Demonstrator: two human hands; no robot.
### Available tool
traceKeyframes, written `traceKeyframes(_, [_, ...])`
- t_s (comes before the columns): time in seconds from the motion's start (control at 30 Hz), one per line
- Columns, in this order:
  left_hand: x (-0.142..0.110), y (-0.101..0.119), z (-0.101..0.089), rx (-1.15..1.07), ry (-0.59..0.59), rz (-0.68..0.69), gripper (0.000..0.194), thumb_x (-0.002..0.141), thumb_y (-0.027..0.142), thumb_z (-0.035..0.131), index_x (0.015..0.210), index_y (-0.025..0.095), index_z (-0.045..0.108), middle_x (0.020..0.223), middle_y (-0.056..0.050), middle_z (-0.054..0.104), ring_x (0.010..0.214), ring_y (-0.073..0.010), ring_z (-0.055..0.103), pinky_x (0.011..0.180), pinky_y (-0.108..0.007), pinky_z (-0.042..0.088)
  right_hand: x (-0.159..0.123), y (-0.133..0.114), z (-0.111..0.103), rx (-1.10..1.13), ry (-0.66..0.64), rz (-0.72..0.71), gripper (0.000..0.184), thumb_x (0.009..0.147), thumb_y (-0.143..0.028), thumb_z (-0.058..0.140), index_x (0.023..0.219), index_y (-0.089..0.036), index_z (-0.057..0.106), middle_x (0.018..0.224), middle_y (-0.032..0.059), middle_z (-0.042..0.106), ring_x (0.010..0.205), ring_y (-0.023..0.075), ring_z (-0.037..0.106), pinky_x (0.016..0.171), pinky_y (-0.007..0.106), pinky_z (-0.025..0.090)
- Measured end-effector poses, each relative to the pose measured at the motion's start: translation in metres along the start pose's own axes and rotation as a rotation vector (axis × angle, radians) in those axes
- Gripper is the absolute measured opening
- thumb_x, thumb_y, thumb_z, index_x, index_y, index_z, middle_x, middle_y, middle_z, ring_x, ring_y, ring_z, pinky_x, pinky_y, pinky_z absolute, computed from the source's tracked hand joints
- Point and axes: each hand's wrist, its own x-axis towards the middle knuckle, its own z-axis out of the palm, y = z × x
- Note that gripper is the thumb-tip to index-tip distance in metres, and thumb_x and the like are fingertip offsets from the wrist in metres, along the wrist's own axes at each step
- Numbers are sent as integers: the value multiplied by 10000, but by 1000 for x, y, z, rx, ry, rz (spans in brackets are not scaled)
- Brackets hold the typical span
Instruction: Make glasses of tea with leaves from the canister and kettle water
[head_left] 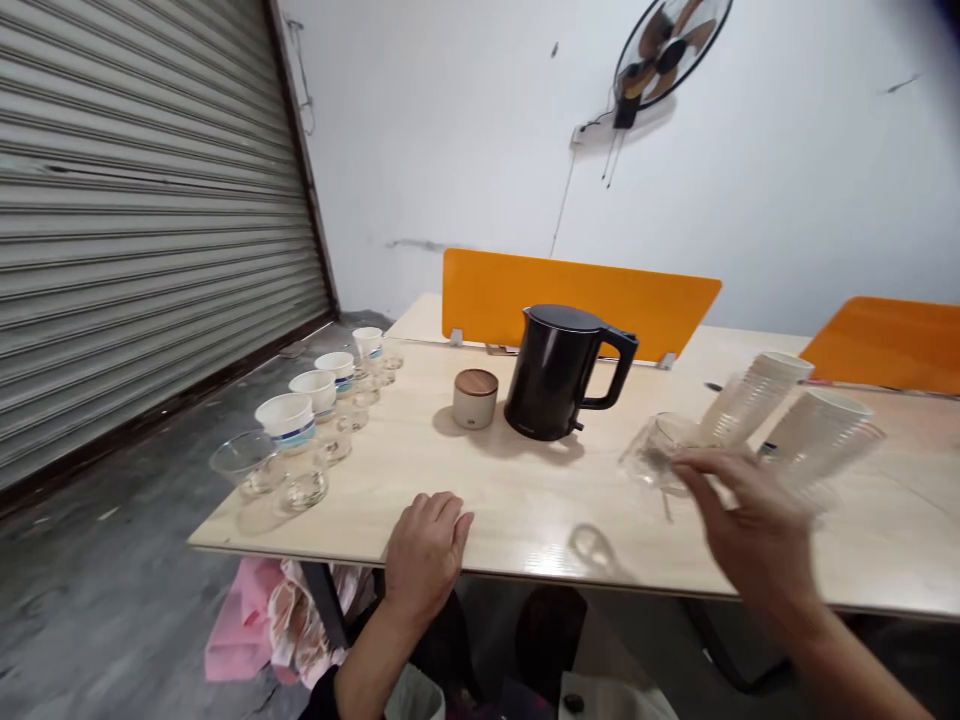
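My left hand [427,555] rests on the near edge of a pale wood table [480,480], its fingers curled together around nothing. My right hand [750,520] is blurred by motion, and its fingers grip a tilted clear glass [660,450] that seems lifted off the table. Just beyond that hand lean two stacks of clear plastic cups [754,400]. A black electric kettle [555,375] stands mid-table beside a small cream canister with a wooden lid [475,397]. Along the left edge runs a row of white paper cups [313,392] among clear glasses [304,488].
Orange divider panels [577,300] stand along the table's far side, with a dark pen [712,386] lying near them. A metal roller shutter [135,200] fills the left, above a grey concrete floor. A wall fan [667,50] hangs ahead, and pink cloth [240,620] lies below the table.
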Motion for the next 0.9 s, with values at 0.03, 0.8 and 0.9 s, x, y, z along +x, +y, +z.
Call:
traceKeyframes(0.03, [1,0,-1,-2,-4,-7,134,1021,278,512,989,221,628,976,-40,677,915,-233,581,832,-372,470,-1,-11,21,87,-58,-19,116,966,-335,595,922,-271,682,920,36,729,907,249,662,851,403,517])
traceKeyframes(0.8, [3,5,-3,2,-78,-96,122,998,239,523,905,230,601,959,-27,653,910,-243,559,809,-389,451,7,-101,177,249,-220,-199,283,980,-307,594,1221,-181,676,1236,92,711,1149,265,584,1009,427,488])
traceKeyframes(0.9, [4,6,-3,8,-82,-103,95,994,251,535,936,232,607,972,-27,651,919,-249,559,805,-391,453,28,-85,173,233,-159,-114,354,998,-387,543,1264,-186,661,1238,106,708,1142,276,595,1000,450,496])
